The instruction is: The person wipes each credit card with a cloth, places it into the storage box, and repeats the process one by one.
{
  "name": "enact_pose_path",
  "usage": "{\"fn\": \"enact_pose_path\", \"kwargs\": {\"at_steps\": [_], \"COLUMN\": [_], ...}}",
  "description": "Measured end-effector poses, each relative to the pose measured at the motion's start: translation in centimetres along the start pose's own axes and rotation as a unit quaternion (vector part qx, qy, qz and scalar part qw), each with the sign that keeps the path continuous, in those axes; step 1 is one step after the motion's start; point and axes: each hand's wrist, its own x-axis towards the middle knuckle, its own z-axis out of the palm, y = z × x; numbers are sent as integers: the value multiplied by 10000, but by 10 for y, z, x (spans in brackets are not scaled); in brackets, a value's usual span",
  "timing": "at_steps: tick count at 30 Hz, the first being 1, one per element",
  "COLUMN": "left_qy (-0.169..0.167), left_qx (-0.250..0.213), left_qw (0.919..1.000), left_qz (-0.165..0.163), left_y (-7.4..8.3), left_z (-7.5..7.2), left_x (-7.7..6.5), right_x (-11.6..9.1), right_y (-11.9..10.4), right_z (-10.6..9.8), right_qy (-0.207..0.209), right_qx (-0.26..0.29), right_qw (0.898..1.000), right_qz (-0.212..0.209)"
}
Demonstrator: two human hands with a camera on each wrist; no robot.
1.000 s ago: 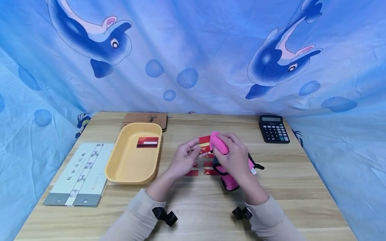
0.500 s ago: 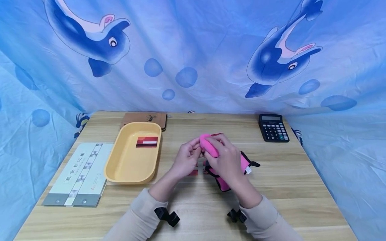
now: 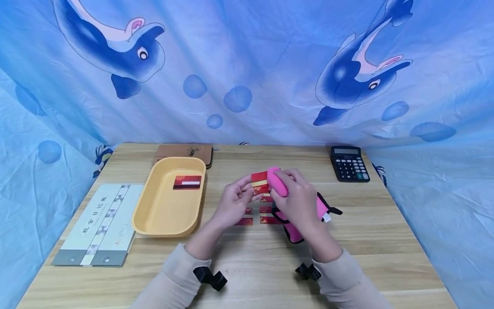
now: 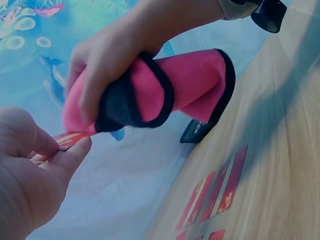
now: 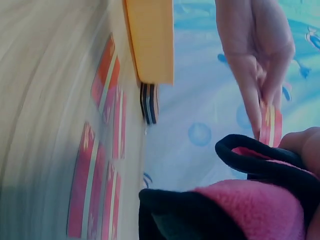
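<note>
My left hand [image 3: 234, 202] pinches a red card [image 3: 260, 183] with a gold stripe by its left end, thumb against fingers. My right hand [image 3: 296, 198] grips a bunched pink fleece cloth [image 3: 278, 183] with black edging, laid over the card's right end. Loose folds of the cloth hang below the right hand, with a small white label showing. In the left wrist view, the card [image 4: 70, 140] lies nearly edge-on under the cloth [image 4: 190, 80], raised above the table. Several similar red cards [image 5: 86, 185] lie in rows on the table below the hands.
A yellow tray [image 3: 137, 210] holding one red card [image 3: 187, 182] stands to the left. Beside it lies a pale ledger folder [image 3: 98, 223], and behind it a brown notebook [image 3: 181, 150]. A black calculator [image 3: 350, 164] sits at the back right of the wooden table [image 3: 386, 257].
The right hand slid left with the cloth, covering the card, then came back right, so the card's left part shows again. The left hand keeps its pinch on the card.
</note>
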Motion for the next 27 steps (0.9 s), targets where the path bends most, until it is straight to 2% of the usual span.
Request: {"fn": "enact_pose_path", "kwargs": {"at_steps": [5,9,14,22,27], "left_qy": [-121,-18,63,168,326], "left_qx": [205,476,368,-4,-58], "left_qw": [9996,9987,9993,9997,9989], "left_qz": [157,158,-44,-178,-340], "left_y": [-5,-5,-1,5,7], "left_z": [3,2,1,-7,-14], "left_x": [3,2,1,1,1], "right_x": [1,0,0,1,0], "right_y": [-18,-25,-19,11,26], "right_z": [9,11,7,-4,-9], "right_qy": [-13,28,40,215,254], "right_qx": [353,435,233,-21,-105], "right_qw": [9981,9971,9989,9995,9990], "right_qz": [-509,-617,-394,246,353]}}
